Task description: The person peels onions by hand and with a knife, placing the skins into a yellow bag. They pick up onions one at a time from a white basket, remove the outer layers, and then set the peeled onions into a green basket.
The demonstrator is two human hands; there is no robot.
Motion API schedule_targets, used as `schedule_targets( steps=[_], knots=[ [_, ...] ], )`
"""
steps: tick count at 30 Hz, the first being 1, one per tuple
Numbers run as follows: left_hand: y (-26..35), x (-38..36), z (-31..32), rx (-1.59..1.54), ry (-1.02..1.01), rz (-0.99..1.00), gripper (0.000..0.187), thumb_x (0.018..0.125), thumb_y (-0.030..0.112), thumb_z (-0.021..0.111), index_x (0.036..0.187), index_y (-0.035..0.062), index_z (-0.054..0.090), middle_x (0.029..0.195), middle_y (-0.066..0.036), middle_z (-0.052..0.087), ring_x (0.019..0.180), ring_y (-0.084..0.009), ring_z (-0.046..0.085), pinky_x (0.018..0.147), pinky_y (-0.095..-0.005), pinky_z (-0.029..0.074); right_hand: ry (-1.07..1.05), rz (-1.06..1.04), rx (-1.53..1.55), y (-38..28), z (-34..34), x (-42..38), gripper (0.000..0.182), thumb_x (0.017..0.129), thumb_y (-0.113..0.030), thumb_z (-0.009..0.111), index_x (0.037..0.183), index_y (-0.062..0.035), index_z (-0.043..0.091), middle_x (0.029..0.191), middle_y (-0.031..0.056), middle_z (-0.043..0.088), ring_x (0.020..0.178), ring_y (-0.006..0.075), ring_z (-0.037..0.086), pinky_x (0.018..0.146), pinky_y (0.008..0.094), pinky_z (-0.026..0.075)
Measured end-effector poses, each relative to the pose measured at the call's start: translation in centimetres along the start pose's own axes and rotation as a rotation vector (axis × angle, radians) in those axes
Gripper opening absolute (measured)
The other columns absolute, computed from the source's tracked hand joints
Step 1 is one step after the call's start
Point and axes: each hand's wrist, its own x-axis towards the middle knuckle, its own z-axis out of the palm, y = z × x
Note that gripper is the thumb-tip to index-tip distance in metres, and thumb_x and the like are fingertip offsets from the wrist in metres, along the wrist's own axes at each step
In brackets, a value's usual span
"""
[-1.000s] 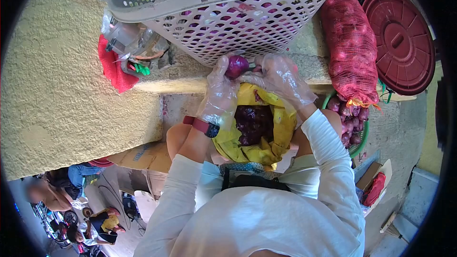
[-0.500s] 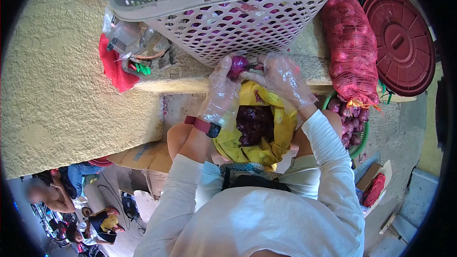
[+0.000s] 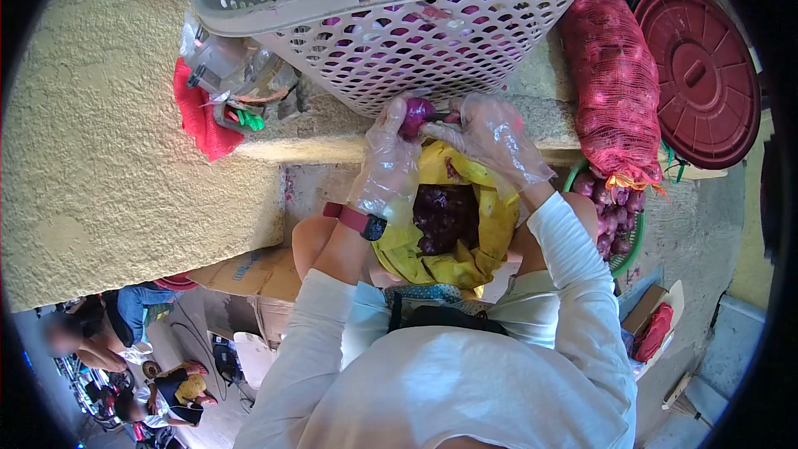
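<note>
My left hand (image 3: 389, 158), in a clear plastic glove, pinches a red onion (image 3: 416, 116) just in front of the large crate. Also gloved, my right hand (image 3: 499, 137) grips a small knife (image 3: 438, 117), its blade up against the onion's right side; the handle is mostly covered by my fingers. Below both hands, between my knees, a yellow plastic bag (image 3: 391, 254) stands with its mouth wide, and dark red onions (image 3: 445, 216) lie inside it.
A grey perforated crate (image 3: 399, 2) holding purple onions stands on the ledge ahead. To its right are a red mesh sack (image 3: 615, 83) of onions, a dark red lid (image 3: 697, 75) and a green basket (image 3: 637, 249) of onions. Two people sit at lower left, beyond a cardboard box (image 3: 249, 276).
My hands, the onion and the knife stay almost in the same place. At lower left, one person in the background has lowered an arm.
</note>
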Motion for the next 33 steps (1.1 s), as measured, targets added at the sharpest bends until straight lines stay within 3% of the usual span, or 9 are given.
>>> schedule_targets(
  steps=[9, 11, 20, 23, 33],
  knots=[
    [0.1, -0.3, 0.3, 0.052, 0.016, 0.000, 0.040, 0.096, 0.035, 0.074, 0.121, 0.0045, 0.066, 0.114, -0.008, 0.069, 0.107, -0.0218, 0.065, 0.097, -0.0387, 0.053, -0.057, 0.028, -0.027, 0.4, 0.5, 0.2, 0.056, 0.089, -0.058, 0.070, 0.085, -0.0025, 0.076, 0.078, 0.0210, 0.069, 0.077, 0.0410, 0.068, 0.073, 0.0498, 0.053],
    [0.1, -0.3, 0.3, 0.041, 0.023, -0.015, 0.040, 0.096, 0.034, 0.074, 0.121, 0.0049, 0.066, 0.115, -0.008, 0.069, 0.106, -0.0216, 0.065, 0.096, -0.0386, 0.054, -0.035, 0.043, -0.026, 0.6, 0.8, 0.2, 0.061, 0.087, -0.065, 0.068, 0.081, -0.0054, 0.077, 0.076, 0.0201, 0.069, 0.073, 0.0396, 0.069, 0.070, 0.0487, 0.054],
    [0.4, -0.6, 0.6, 0.044, 0.049, -0.021, 0.037, 0.096, 0.031, 0.074, 0.122, 0.0058, 0.066, 0.115, -0.007, 0.069, 0.107, -0.0211, 0.065, 0.094, -0.0382, 0.054, -0.077, 0.034, -0.058, 1.1, 1.4, 0.4, 0.061, 0.089, -0.067, 0.064, 0.085, -0.0088, 0.080, 0.074, 0.0198, 0.070, 0.072, 0.0384, 0.069, 0.071, 0.0482, 0.055],
    [0.4, -0.4, 0.5, 0.046, 0.056, -0.030, 0.038, 0.095, 0.031, 0.075, 0.122, 0.0052, 0.065, 0.115, -0.008, 0.068, 0.107, -0.0219, 0.065, 0.094, -0.0392, 0.055, -0.144, 0.073, -0.025, 0.4, 0.7, 0.4, 0.054, 0.091, -0.057, 0.068, 0.087, -0.0041, 0.078, 0.079, 0.0220, 0.070, 0.075, 0.0399, 0.068, 0.072, 0.0476, 0.054],
    [0.4, -0.3, 0.4, 0.018, 0.009, -0.029, 0.040, 0.097, 0.032, 0.073, 0.123, 0.0033, 0.063, 0.116, -0.009, 0.067, 0.107, -0.0234, 0.065, 0.098, -0.0420, 0.055, -0.150, 0.010, -0.154, 1.0, 1.6, 0.4, 0.058, 0.088, -0.062, 0.069, 0.084, -0.0040, 0.076, 0.074, 0.0186, 0.069, 0.073, 0.0391, 0.068, 0.069, 0.0473, 0.054]
  ],
)
